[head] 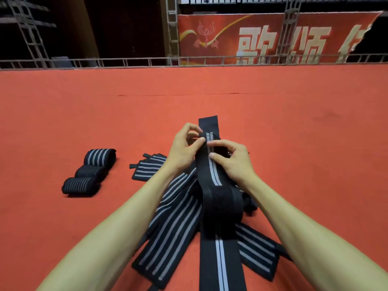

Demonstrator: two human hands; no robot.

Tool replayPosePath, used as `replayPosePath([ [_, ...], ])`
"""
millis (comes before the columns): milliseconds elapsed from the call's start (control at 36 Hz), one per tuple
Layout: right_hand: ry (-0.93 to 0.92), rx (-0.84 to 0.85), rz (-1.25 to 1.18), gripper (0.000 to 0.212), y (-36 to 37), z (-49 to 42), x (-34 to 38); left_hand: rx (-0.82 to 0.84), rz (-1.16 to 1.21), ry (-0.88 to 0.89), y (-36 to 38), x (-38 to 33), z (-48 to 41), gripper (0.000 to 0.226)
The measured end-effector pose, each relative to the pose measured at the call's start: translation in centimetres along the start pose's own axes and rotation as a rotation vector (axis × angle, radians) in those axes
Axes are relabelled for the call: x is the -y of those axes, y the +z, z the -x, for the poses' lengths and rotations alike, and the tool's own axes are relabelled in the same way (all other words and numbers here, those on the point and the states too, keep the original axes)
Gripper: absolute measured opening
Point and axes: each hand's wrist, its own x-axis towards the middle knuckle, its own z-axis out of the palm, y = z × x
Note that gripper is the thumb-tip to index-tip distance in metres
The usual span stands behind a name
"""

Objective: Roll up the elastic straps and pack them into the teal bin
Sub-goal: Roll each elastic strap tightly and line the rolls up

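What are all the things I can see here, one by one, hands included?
rolled straps: three, black with grey stripes, side by side on the carpet at left.
flat strap: one, black with grey stripes, on the carpet between the rolls and the left hand.
loose straps: several overlapping, count unclear, black with grey stripes, piled under the forearms.
held strap: one, black with two grey centre stripes, raised over the pile.
carpet: one, red, covering the surface.
banner: one, red with pale characters, back right.
metal truss: grey, along the far edge.
left hand: pinches the held strap's left edge.
right hand: grips the held strap from the right.
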Motion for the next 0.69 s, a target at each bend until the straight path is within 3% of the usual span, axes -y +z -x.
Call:
replayPosePath([
  [139, -0.013, 0.036, 0.008, 0.028, 0.0, -1.2, -1.8, -0.03, 0.047, 0.02, -0.2, 2.3, -1.0, 0.026],
  [361, -0.069, -0.075, -0.11, 0.031, -0.4, -3.8, -2.1, 0.007, 0.161, 0.04, -0.3, 3.0, -1.5, 0.042],
  [528, -0.033, -0.074, -0.119, 0.028, -0.3, -3.2, -2.5, 0.074, 0.176, 0.001, -0.3, 2.6, -1.6, 0.032],
  [611, -0.021, -0.052, -0.106, 0.019, -0.3, -3.3, -2.6, 0.039, 0.178, 0.025, -0.5, 2.5, -1.9, 0.024],
  [694, -0.038, -0.011, -0.091, 0.025, -0.2, -3.7, -1.9, -0.026, 0.17, 0.068, -0.5, 2.7, -2.1, 0.024],
])
